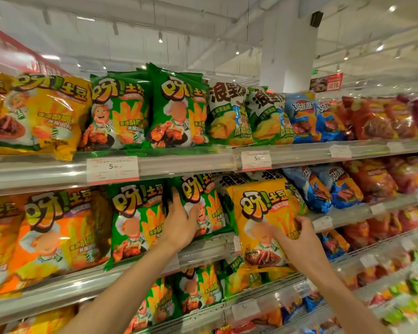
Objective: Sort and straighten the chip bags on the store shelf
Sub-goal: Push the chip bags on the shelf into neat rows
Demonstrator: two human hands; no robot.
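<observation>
Head view of a snack aisle with tiered shelves of puffed foil chip bags. The left hand (179,222) lies at about 6 o'clock from the frame centre, its thumb and fingers (195,213) wrapped around the left edge of a glossy green foil chip bag (203,203) that stands upright on the middle shelf (203,249), directly beneath the white paper price label (112,169) at 11 o'clock from the hand. The right hand (297,239), at 4 o'clock from centre, holds a glossy yellow foil chip bag (263,220) by its right edge, fingers curled onto the front panel. This yellow bag hangs in front of the shelf lip, covering the green-and-white corn-flavour bags (229,186) behind it; it appears to be out of its colour group, since matching yellow bags (46,116) stand at 10 o'clock on the upper shelf.

Judged risks: the yellow bag is held at one edge only, so the slick foil could slip through the fingers or the bag could swing and knock neighbouring blue foil bags (319,189) at 2 o'clock off the shelf. Pulling the green bag sideways may topple the second green bag (135,225) just beside it at 9 o'clock, because the bags lean on each other. A hard squeeze could crush the chips or burst a seam.
</observation>
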